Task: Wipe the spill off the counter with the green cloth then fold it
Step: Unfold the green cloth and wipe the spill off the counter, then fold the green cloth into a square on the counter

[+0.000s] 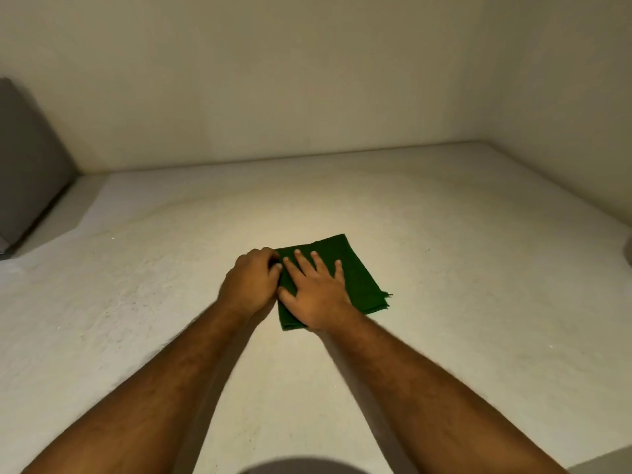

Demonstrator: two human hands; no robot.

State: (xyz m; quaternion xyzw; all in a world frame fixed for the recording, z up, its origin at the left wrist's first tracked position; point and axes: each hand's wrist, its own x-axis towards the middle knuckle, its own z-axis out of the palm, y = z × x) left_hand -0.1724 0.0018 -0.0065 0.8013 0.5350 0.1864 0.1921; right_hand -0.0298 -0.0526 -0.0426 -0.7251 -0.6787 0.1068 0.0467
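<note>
A dark green cloth (355,271) lies folded into a rough rectangle on the pale counter (444,251), near the middle. My right hand (316,292) rests flat on the cloth's near-left part with its fingers spread. My left hand (251,278) sits at the cloth's left edge, fingers curled and pinching that edge near the far-left corner. No spill is visible on the counter.
A grey object (24,172) leans against the wall at the far left. Pale walls close the counter at the back and the right. A dark rounded thing (628,248) shows at the right edge of the view.
</note>
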